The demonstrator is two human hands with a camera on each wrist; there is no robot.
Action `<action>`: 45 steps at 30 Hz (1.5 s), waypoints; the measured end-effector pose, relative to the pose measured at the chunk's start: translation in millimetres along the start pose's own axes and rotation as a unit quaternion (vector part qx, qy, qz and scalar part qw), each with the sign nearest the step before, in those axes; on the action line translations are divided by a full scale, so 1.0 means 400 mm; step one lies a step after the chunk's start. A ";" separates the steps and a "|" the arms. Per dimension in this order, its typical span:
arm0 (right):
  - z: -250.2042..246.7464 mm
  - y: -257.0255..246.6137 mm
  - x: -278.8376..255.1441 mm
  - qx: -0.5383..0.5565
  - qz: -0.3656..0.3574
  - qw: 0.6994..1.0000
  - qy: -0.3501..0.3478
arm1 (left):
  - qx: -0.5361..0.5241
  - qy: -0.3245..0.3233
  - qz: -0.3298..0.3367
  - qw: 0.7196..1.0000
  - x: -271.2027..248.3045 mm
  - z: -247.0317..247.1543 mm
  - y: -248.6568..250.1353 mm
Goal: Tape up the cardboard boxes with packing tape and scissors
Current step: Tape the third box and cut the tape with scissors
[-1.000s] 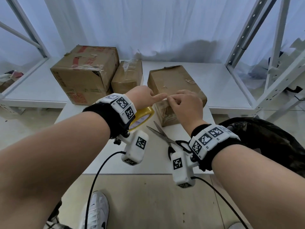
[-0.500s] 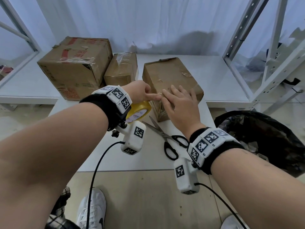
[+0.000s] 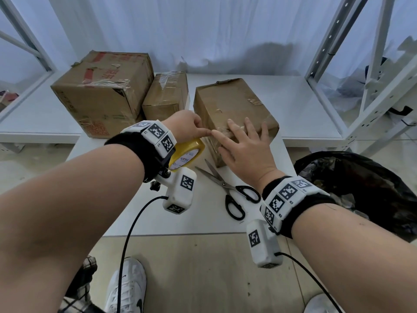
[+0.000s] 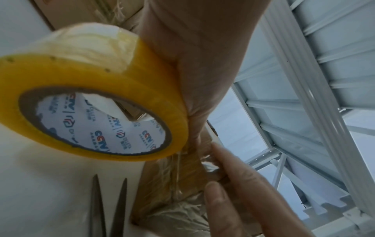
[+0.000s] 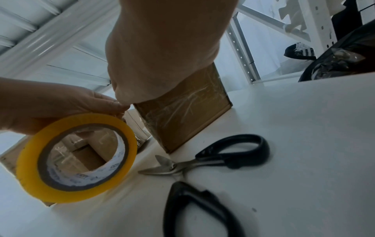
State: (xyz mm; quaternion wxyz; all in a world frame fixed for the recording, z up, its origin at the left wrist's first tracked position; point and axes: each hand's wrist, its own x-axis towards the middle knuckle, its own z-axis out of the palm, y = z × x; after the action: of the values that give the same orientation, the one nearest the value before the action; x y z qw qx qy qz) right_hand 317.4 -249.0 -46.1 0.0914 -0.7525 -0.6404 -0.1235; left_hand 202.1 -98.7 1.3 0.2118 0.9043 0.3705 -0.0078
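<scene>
A small brown cardboard box (image 3: 228,102) stands on the white table (image 3: 203,218). My left hand (image 3: 188,127) grips a yellow packing tape roll (image 3: 187,153) at the box's near left corner, its forefinger pointing at the box edge. In the left wrist view the roll (image 4: 91,112) hangs just off the box's front face (image 4: 178,176). My right hand (image 3: 244,143) lies flat with straight, spread fingers on the near end of the box top, its forefinger meeting the left one. Black-handled scissors (image 3: 229,189) lie open on the table in front of the box, also in the right wrist view (image 5: 213,162).
A large taped box (image 3: 101,89) and a medium box (image 3: 165,96) stand at the back left. A black rubbish bag (image 3: 361,190) sits at the right of the table. White shelf frames (image 3: 365,82) rise on the right and left.
My right hand went from pinching at the box's near edge to lying flat with spread fingers on the box top. The left hand stays at the corner with the roll.
</scene>
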 end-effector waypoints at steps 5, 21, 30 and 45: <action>-0.019 0.001 0.009 -0.040 -0.015 0.996 -0.083 | -0.049 0.032 -0.010 0.998 -0.020 -0.017 -0.006; -0.116 -0.066 0.019 0.375 0.119 0.918 0.041 | -0.137 -0.020 0.078 0.987 -0.162 -0.068 0.037; -0.148 -0.088 -0.003 0.589 0.178 0.788 -0.017 | -0.075 -0.002 0.089 0.993 -0.205 -0.055 0.058; -0.194 -0.026 0.021 0.381 0.090 0.917 0.077 | -0.463 -0.105 -0.027 0.880 -0.214 -0.037 0.078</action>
State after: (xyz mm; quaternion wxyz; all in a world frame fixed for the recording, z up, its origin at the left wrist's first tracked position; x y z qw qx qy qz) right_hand 303.1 -262.2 30.0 0.4307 -0.7031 -0.5599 0.0811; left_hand 158.9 -169.8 41.2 0.6440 0.6866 0.3313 0.0637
